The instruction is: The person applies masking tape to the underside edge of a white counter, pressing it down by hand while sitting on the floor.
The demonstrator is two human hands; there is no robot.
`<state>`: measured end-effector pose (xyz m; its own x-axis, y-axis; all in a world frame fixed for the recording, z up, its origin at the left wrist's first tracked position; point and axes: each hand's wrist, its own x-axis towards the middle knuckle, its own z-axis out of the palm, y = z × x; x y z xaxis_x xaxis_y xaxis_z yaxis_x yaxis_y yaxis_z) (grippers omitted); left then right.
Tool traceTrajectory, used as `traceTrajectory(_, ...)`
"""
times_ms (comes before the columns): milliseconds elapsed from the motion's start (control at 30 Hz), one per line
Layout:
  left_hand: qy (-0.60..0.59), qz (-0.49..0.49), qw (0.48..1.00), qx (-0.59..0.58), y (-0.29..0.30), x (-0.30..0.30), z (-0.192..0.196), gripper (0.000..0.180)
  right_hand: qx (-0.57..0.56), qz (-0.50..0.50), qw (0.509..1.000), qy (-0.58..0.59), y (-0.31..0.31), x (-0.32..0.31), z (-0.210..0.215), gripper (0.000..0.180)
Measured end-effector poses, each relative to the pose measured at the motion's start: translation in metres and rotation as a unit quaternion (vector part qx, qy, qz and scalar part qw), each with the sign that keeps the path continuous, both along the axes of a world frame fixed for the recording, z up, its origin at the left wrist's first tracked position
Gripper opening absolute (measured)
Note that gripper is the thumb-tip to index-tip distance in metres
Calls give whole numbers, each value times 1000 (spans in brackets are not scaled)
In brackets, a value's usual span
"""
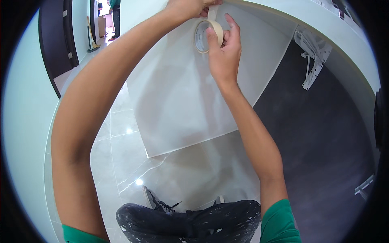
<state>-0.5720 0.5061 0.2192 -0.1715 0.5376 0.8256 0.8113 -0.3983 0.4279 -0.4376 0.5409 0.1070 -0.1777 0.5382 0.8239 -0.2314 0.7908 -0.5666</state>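
Note:
My right hand grips a roll of cream masking tape, thumb at the core and fingers around its outer side; the index finger sticks up free. A short strip of tape runs up from the roll to my left hand at the top edge of the view. Its fingers are closed at the end of the strip, partly cut off by the frame. Behind both hands, a large white sheet or panel hangs down at a slant, its lower corner above the tiled floor.
To the right are a dark grey surface, a white folding bracket and a curved white edge. A dark door, a broom and another person show at the upper left. Glossy tiles lie below.

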Motion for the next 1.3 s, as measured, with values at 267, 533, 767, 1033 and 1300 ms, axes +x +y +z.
traceTrajectory(267,286,232,877,309,-17,8,4,57,83,-42,995,34,6,0,-5,44)
traceTrajectory(533,375,127,877,273,0,-17,8,45,125,-63,989,38,8,3,5,41)
traceTrajectory(767,372,132,874,285,8,-17,3,43,161,-35,982,88,15,-8,6,38)
traceTrajectory(1033,367,130,876,285,10,-19,2,44,121,-52,991,-22,10,-2,2,42)
traceTrajectory(1300,362,125,868,316,8,-22,-2,47,26,-2,988,-151,3,12,33,45)
